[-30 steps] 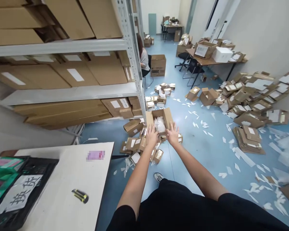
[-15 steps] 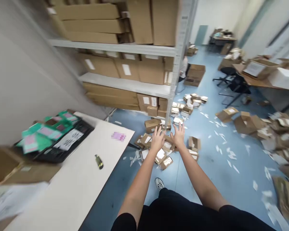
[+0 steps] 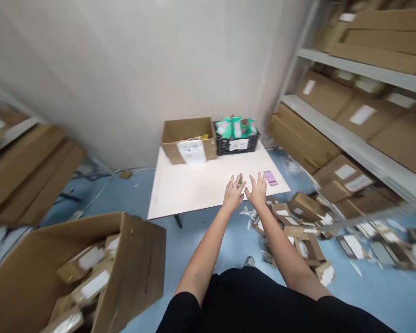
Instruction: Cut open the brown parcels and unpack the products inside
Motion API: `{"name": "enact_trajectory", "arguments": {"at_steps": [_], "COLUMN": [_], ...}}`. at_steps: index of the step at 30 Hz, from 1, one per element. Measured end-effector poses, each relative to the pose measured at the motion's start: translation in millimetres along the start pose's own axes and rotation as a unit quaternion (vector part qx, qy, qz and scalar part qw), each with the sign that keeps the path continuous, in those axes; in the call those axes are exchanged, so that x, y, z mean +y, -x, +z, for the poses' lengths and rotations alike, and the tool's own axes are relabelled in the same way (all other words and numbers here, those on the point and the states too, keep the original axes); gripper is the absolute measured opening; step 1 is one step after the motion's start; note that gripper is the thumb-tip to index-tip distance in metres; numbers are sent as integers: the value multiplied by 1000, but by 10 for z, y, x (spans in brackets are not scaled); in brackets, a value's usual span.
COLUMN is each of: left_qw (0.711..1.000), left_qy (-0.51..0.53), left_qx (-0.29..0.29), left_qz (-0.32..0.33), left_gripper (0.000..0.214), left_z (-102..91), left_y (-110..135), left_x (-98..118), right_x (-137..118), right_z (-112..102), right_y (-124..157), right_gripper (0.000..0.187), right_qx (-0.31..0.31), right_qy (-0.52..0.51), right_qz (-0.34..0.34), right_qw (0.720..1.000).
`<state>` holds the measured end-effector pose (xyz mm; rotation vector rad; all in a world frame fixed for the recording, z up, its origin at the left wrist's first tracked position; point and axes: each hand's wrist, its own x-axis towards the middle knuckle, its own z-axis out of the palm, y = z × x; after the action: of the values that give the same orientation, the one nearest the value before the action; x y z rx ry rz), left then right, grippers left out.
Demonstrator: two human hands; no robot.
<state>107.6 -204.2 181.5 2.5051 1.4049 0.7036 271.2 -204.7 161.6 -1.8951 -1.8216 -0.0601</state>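
Both my arms reach forward over the near edge of a white table (image 3: 183, 189). My left hand (image 3: 233, 193) is open with its fingers spread and holds nothing. Beside it my right hand (image 3: 257, 190) is likewise open and bare. Between the two, partly covered by my left fingers, lies a small dark green object (image 3: 240, 180), perhaps a box cutter. A phone in a purple case (image 3: 270, 178) rests just right of my right hand. Farther back stand an open cardboard box (image 3: 189, 138) with a paper sheet on its front and a black crate (image 3: 238, 145) of green-and-pink packets.
A large open carton (image 3: 142, 259) with smaller boxes inside stands at the lower left. Metal shelving (image 3: 353, 138) loaded with cartons rises on the right. Small boxes (image 3: 298, 226) and paper scraps litter the blue floor below it. Another loaded shelf (image 3: 17, 134) is at the left.
My view has swung left, from the shelving and the room beyond to the white table and the wall. Both hands stay open and now appear over the table's edge.
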Motion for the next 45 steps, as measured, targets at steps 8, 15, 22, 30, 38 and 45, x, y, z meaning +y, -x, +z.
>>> {"name": "enact_trajectory", "arguments": {"at_steps": [8,15,22,30,38,45], "left_qw": [957,853,765,680,574,539], "left_qy": [-82,-109,-109,4,214,249], "left_qx": [87,177,223,168,117,123], "left_qz": [-263,-479,-594,-713,-781,-795], "left_gripper": [68,69,70,77,98,117], "left_z": [-1405,-2330,-2463,-2103,-1123,-192], "left_y": [2073,3939,5027,5426,5646,5846], "left_x": [-1926,-2678,-3272,-4388,-5696,-6569], "right_x": [-2988,-5086,-6251,-7063,-7386,-7089], "right_z": [1160,1647,2207,3435,4778,5765], "right_y": [365,1213,1707,1552,1710,1922], "right_gripper": [72,71,73,72,74,78], "right_qx": [-140,-235,-323,-435,-558,-590], "right_qy": [-101,-184,-169,-94,22,78], "right_qz": [-259,-441,-531,-543,-526,-506], "right_qw": [950,846,765,712,641,624]}}
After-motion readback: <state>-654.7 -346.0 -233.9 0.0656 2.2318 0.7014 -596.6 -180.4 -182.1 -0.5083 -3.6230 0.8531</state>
